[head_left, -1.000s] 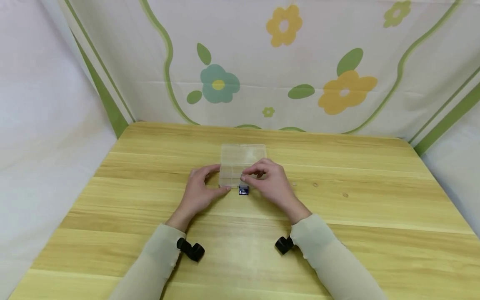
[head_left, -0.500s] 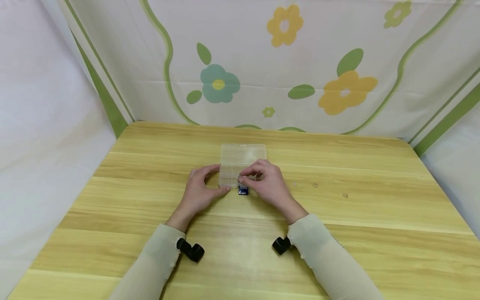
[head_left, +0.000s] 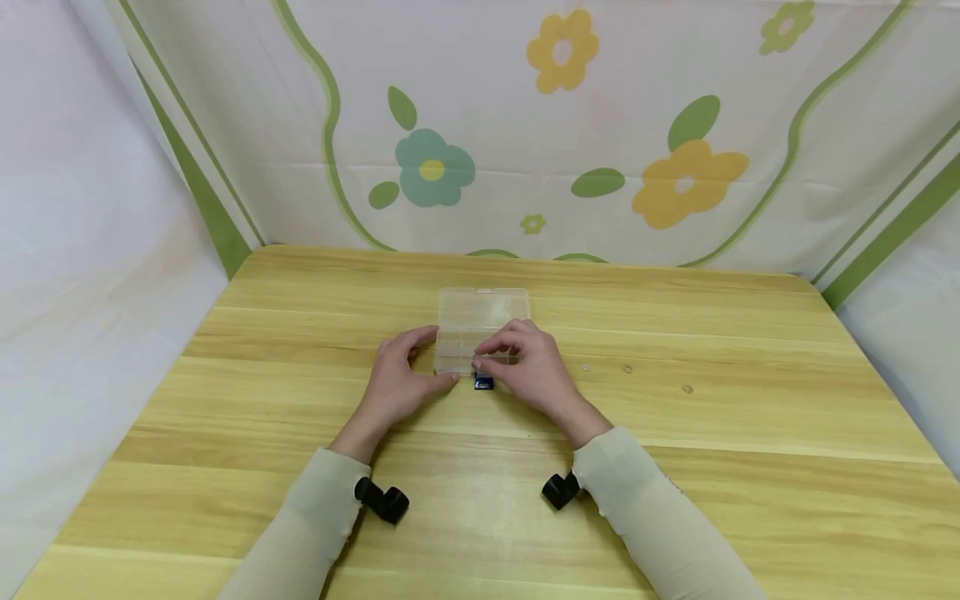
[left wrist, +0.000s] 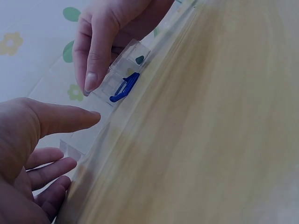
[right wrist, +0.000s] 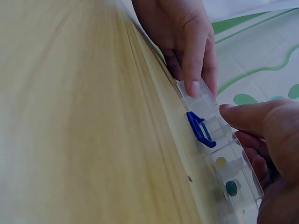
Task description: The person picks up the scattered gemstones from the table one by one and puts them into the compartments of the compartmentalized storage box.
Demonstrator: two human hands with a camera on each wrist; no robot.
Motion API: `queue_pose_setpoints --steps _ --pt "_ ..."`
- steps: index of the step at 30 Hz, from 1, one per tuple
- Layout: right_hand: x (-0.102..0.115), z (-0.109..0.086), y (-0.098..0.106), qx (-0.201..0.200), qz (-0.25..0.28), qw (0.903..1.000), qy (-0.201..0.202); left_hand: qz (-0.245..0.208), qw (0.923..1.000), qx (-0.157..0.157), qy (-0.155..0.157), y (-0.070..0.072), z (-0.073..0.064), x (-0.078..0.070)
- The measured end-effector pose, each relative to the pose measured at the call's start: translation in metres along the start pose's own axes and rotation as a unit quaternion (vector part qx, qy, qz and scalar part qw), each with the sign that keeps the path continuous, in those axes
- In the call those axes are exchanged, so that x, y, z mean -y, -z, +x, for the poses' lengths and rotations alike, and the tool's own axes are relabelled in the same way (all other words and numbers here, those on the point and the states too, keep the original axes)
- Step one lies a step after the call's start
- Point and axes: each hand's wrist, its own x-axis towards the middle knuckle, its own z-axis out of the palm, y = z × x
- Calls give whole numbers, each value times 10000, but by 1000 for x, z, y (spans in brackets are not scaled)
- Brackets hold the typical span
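Observation:
A clear plastic compartment box (head_left: 448, 361) stands on the table with its lid (head_left: 480, 307) raised at the back. Its blue latch (right wrist: 201, 130) juts from the front. My left hand (head_left: 401, 375) holds the box's left end, thumb at the front, fingers at the back. Over the middle compartments, my right hand (head_left: 528, 367) brings thumb and index fingertip together on a tiny pale piece, mostly hidden by the fingertips. A dark green oval gem (right wrist: 231, 188) and a yellowish gem (right wrist: 221, 162) lie in compartments at the right.
To the right of the box, small round pieces lie on the wooden table (head_left: 750, 483): one pale piece (head_left: 587, 367), a second piece (head_left: 628, 369) and a third piece (head_left: 687, 389). A flowered curtain (head_left: 495, 125) hangs behind the table.
My right hand has shifted slightly left and lower over the box, its fingertips nearer the blue latch. The left hand keeps its hold. The head view has shifted slightly.

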Motion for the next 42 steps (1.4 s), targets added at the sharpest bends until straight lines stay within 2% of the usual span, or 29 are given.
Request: queue_pose_setpoints --steps 10,21,31,38,42 --pt "2 -1 0 28 -91 9999 35 -308 9990 227 236 4 4 0" --pt "0 -1 0 58 -87 9999 -5 -691 9928 871 445 19 12 2" --pt "0 -1 0 67 -118 9999 29 -511 9923 1086 300 26 17 4" --pt "0 0 0 100 -135 9999 -15 -691 9894 1169 521 28 18 2" --pt "1 -1 0 80 -143 9999 -5 -745 9887 1178 546 28 20 3"
